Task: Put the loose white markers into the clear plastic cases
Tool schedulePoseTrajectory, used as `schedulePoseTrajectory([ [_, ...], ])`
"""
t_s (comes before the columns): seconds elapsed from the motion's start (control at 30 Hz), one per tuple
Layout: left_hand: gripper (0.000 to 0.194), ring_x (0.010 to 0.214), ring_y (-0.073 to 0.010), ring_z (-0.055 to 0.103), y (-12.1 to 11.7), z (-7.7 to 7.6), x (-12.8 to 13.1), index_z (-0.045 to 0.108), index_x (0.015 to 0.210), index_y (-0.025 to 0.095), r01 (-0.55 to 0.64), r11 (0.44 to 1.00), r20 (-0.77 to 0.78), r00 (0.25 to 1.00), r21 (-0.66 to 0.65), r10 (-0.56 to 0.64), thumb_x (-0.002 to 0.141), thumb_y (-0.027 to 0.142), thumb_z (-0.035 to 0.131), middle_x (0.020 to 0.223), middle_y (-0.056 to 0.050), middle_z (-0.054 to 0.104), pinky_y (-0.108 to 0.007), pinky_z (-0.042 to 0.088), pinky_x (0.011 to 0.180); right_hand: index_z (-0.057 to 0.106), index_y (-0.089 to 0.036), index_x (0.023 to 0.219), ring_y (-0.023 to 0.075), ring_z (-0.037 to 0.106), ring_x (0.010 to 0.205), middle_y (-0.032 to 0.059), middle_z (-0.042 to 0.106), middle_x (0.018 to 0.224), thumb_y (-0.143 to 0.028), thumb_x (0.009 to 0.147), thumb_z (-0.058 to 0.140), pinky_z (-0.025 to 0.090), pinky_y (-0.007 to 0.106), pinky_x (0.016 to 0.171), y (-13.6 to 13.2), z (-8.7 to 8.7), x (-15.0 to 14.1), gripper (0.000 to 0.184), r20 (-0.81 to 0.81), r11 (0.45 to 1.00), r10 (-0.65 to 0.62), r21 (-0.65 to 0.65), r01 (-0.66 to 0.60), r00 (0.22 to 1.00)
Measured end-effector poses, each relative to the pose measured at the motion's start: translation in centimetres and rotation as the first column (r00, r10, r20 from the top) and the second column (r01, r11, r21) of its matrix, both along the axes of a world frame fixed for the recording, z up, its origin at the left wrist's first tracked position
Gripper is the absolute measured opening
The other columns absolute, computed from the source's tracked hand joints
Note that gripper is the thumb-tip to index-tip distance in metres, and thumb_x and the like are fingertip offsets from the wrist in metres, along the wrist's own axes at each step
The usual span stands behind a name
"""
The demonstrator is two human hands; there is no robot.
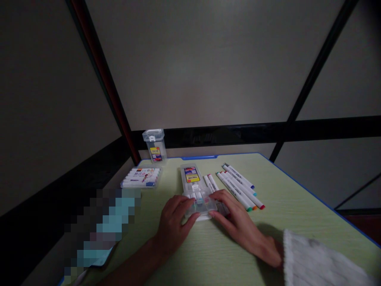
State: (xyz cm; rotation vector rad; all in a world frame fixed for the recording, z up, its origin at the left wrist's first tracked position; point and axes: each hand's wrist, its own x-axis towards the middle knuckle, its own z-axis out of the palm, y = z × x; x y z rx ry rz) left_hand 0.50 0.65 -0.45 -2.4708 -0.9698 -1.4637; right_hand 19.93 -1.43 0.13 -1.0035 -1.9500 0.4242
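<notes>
A clear plastic marker case (183,180) with a yellow and blue label lies flat on the table, its lid end toward me. White markers with coloured tips show through that end. My left hand (175,218) grips the left side of the lid end, thumb at the near edge and fingers on top. From the right, my right hand (235,222) holds the same end with thumb and fingers. Parts of the case and its lid are hidden by my fingers. Just right of it lie two loose markers (210,182), partly behind my right hand.
Several white markers (238,186) with coloured ends lie in a loose group at right. A lidded clear case (156,147) stands upright at the back left, behind a flat pack of markers (141,177). A pixelated blue area covers something at left. The green table (297,214) has a blue edge.
</notes>
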Motion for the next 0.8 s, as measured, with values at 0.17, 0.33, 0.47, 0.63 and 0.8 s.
schedulePoseTrajectory([
  [0.17,0.012,0.072,-0.0174,0.059,-0.22,0.35,0.04,0.059,0.092,0.017,0.022,1.0,-0.005,1.0,0.014,-0.021,0.083,0.024,0.054,0.08,-0.005,0.062,-0.03,0.052,0.065,0.05,-0.022,0.1,0.0222,0.053,0.09,0.0067,0.054,0.095,-0.022,0.085,0.054,0.047,0.036,0.077,-0.18,0.16,-0.01,0.016,-0.015,1.0,0.018,0.006,-0.018,1.0],
  [0.33,0.018,0.083,-0.0195,0.058,-0.31,0.32,-0.04,0.056,0.098,0.02,0.008,1.0,-0.009,1.0,-0.018,-0.008,0.081,0.022,0.056,0.091,-0.007,0.057,-0.032,0.052,0.07,0.048,-0.022,0.105,0.0237,0.052,0.096,0.0081,0.053,0.101,-0.023,0.085,0.054,0.046,0.038,0.081,-0.11,0.0,0.1,0.021,-0.005,1.0,0.001,0.008,-0.001,1.0],
  [0.47,0.035,0.102,-0.0252,0.052,-0.2,0.06,-0.07,0.048,0.113,0.02,-0.026,0.997,-0.028,0.999,-0.073,0.024,0.079,0.024,0.058,0.111,-0.012,0.051,-0.041,0.048,0.083,0.046,-0.023,0.108,0.0243,0.05,0.1,0.009,0.051,0.105,-0.024,0.085,0.052,0.045,0.04,0.085,-0.02,-0.13,0.08,0.024,-0.003,1.0,-0.011,0.009,0.011,1.0],
  [0.63,0.049,0.112,-0.0269,0.047,0.13,-0.3,0.02,0.04,0.123,0.021,0.01,0.991,-0.044,0.999,-0.135,-0.016,0.078,0.024,0.06,0.121,-0.013,0.05,-0.046,0.043,0.092,0.043,-0.023,0.114,0.0246,0.047,0.108,0.0093,0.048,0.112,-0.024,0.086,0.051,0.042,0.041,0.091,0.04,-0.27,0.1,0.029,0.005,0.999,-0.034,0.021,0.034,0.999],
  [0.8,0.043,0.105,-0.025,0.052,0.24,-0.24,0.1,0.044,0.118,0.02,0.007,0.986,0.002,1.0,-0.166,-0.007,0.078,0.021,0.059,0.112,-0.011,0.056,-0.044,0.045,0.089,0.034,-0.024,0.125,0.0252,0.041,0.119,0.0109,0.044,0.125,-0.026,0.087,0.05,0.037,0.044,0.098,0.21,-0.68,0.16,0.042,0.037,0.999,-0.033,0.025,0.032,0.999],
])
